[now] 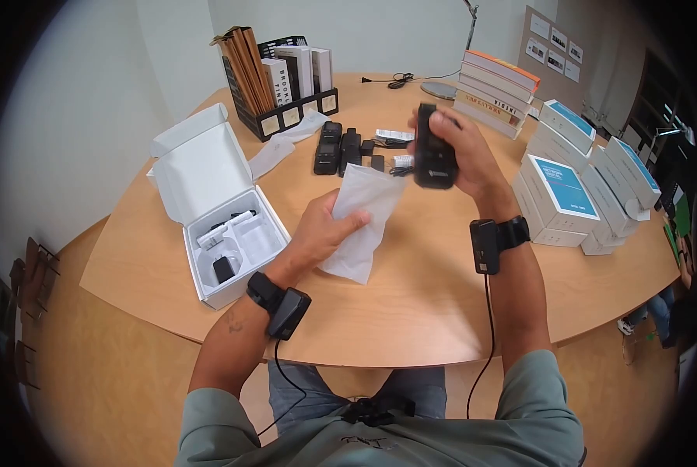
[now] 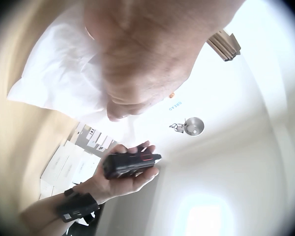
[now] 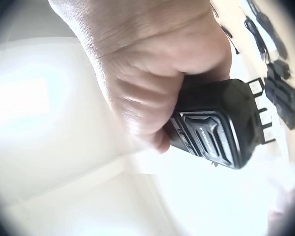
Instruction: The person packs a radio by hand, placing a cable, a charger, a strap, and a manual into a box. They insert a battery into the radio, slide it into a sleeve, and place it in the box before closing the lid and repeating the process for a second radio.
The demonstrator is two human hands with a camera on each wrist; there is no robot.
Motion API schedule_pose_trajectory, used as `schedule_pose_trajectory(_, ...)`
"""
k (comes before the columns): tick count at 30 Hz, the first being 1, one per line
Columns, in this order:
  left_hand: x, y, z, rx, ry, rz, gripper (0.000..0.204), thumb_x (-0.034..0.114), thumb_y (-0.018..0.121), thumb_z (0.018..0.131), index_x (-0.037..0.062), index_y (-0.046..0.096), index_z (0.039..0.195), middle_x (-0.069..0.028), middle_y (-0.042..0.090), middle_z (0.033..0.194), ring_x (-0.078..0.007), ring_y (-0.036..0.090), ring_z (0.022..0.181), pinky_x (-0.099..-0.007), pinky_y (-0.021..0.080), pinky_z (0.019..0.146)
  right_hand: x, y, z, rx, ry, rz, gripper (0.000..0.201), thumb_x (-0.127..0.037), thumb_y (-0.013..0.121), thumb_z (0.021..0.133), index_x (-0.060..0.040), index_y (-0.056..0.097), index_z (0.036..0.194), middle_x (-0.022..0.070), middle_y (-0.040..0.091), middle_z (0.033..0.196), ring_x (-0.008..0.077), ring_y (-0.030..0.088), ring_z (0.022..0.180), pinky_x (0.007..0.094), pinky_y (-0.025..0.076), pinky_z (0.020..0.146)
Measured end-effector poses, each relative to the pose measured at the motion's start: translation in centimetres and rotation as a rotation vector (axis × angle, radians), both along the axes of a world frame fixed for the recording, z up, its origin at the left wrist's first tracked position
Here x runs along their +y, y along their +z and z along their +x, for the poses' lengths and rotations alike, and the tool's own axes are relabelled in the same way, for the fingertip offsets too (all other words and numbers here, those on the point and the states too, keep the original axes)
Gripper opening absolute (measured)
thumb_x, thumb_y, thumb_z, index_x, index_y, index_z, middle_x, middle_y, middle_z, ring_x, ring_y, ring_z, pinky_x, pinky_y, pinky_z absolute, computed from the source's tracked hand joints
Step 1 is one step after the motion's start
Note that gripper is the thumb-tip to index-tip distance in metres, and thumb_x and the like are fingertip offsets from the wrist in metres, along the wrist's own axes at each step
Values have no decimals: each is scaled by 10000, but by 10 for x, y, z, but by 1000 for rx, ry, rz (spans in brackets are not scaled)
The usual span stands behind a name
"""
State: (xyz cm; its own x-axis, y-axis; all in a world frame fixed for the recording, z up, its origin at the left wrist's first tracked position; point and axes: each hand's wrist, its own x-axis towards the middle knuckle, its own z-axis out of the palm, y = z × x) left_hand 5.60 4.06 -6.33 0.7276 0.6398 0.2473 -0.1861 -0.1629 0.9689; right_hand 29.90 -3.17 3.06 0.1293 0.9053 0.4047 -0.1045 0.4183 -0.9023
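Observation:
My left hand (image 1: 323, 231) pinches a thin white pouch (image 1: 370, 204), thumb on its near face, over the middle of the table. Raised at the right, my right hand (image 1: 469, 152) grips a black walkie-talkie (image 1: 436, 170). Its ribbed back with Motorola lettering shows in the right wrist view, where the fingers curl round the walkie-talkie (image 3: 206, 135). Beyond the pouch lie more black radios (image 1: 327, 148) beside small adapters and cables (image 1: 395, 142). An open white box (image 1: 197, 148) stands left of my left hand, with a black plug and cable in its tray.
More flattened white pouches (image 1: 274, 156) lie behind the box. A black file holder (image 1: 286, 117) with books and brown folders stands at the back left. A stack of books (image 1: 492, 93) and several white boxes with blue labels (image 1: 555, 194) line the right side.

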Motion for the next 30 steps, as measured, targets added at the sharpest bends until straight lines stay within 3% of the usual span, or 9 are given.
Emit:
schedule_pose_trajectory(4, -5, 1, 4, 111, -4, 57, 457, 228, 750, 925, -6, 585, 1281, -54, 691, 1064, -116, 660, 903, -282, 547, 807, 6, 1, -23, 212, -34, 123, 354, -343, 637, 992, -1, 577, 1063, 105, 651, 920, 200, 700, 819, 324, 606, 692)
schedule_pose_trajectory(10, -8, 2, 4, 109, -30, 92, 467, 221, 759, 916, -2, 583, 1286, -50, 688, 1072, -111, 657, 907, -280, 546, 801, 14, -12, -42, 260, 4, 106, 344, -327, 603, 1018, 9, 552, 1064, 108, 646, 915, 207, 698, 835, 330, 624, 734)
schedule_pose_trajectory(22, -7, 3, 0, 81, -103, 50, 449, 225, 775, 904, -13, 583, 1232, -51, 681, 1070, -102, 649, 918, -274, 543, 810, 18, -19, -37, 216, 71, -41, 401, -361, 631, 1000, 23, 556, 1086, 111, 629, 936, 196, 696, 847, 347, 625, 722)
schedule_pose_trajectory(27, -9, 4, 0, 61, -117, -3, 464, 223, 772, 908, -4, 565, 1256, -54, 679, 1092, -107, 656, 938, -279, 546, 826, 20, -26, -37, -20, 11, 52, 461, -389, 655, 985, 44, 577, 1123, 107, 663, 948, 146, 675, 848, 300, 588, 756)
schedule_pose_trajectory(30, -8, 2, 0, 64, -106, -41, 477, 239, 770, 912, -6, 554, 1259, -54, 676, 1104, -113, 657, 945, -284, 547, 834, 17, -23, -44, -41, -8, 35, 477, -396, 666, 978, 44, 585, 1141, 99, 679, 947, 132, 668, 848, 277, 567, 764)
